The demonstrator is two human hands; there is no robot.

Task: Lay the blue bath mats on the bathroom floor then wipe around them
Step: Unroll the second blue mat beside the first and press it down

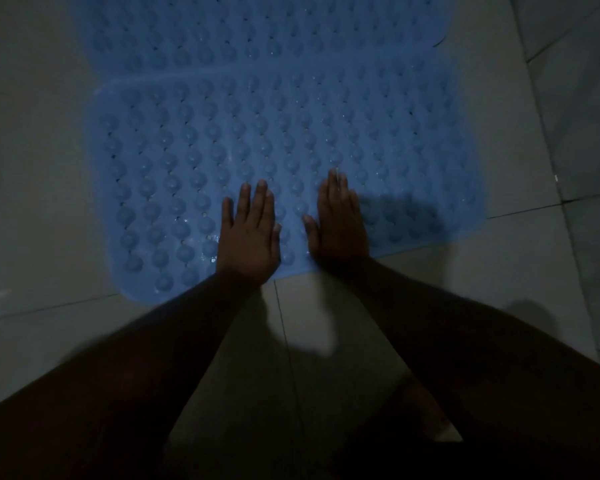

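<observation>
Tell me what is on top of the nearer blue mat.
On the nearer blue mat, the left hand and right hand lie flat near its front edge. The bumps beneath the palms are covered.

Near mat [194, 174] flat on tiled floor [42, 168], far mat [257, 32] behind it, edges overlapping, left hand [248, 233] and right hand [340, 226] side by side on near mat's near edge

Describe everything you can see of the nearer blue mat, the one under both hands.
The nearer mat is a blue rectangle with rounded corners. It looks like soft rubber or plastic, covered in rows of round bumps with small holes between them, and it shows wet glints. It lies flat on the pale tiled floor. The left hand and right hand press flat near its front edge, fingers straight. Its far edge meets the second mat; whether they overlap is unclear.
</observation>
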